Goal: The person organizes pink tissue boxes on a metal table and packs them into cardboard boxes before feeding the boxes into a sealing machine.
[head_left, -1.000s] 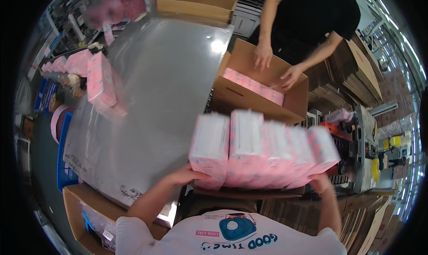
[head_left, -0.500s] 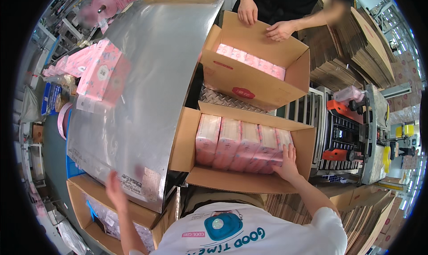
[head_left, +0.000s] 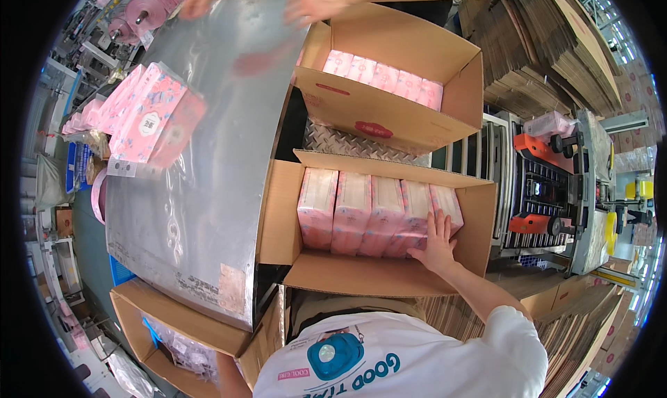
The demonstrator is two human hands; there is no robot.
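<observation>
My right hand (head_left: 438, 246) lies with its fingers spread on the rightmost of the pink tissue packs (head_left: 369, 210). Those packs stand in a row inside an open cardboard carton (head_left: 361, 278) in front of me. Of my left arm, only the forearm (head_left: 233, 378) shows at the lower left, beside a carton (head_left: 184, 314) holding clear plastic bags (head_left: 191, 353). The left hand's fingers are hidden. Behind my carton stands a second open carton (head_left: 379, 116), also with a row of pink packs (head_left: 385, 78) in it.
A metal table (head_left: 208, 189) runs along the left, with pink tissue packs (head_left: 149, 120) at its far left edge. A co-worker's two hands (head_left: 313, 5) reach over its far end. Flattened cartons (head_left: 535, 50) are stacked far right; a roller machine with orange parts (head_left: 545, 182) stands right.
My left hand has dropped from beside the metal table out of sight. My right hand stays on the packs. The co-worker's hands have left the far carton and moved left over the table.
</observation>
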